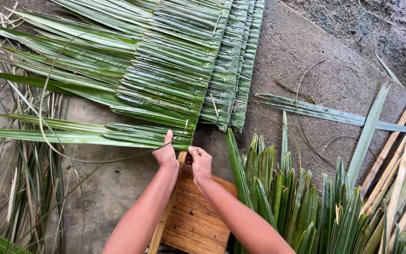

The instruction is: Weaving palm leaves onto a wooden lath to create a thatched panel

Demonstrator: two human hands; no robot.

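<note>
A panel of folded green palm leaves (165, 70) lies spread on the concrete floor, stitched along a thin cane stick (165, 221) that runs back toward me. My left hand (166, 154) pinches the nearest folded leaf (132, 134) at the panel's lower edge, thumb up. My right hand (200, 162) is closed right beside it at the same fold, fingers curled at the stick; what it grips is hidden. A long thin fibre strip (43, 108) loops from the hands out to the left.
A wooden board (193, 221) lies under my forearms. A bundle of loose upright green leaves (297, 202) stands at the right, pale stalks (405, 169) beyond it. Dry leaf scraps (15, 188) litter the left floor; single leaves (325, 113) lie on the concrete slab.
</note>
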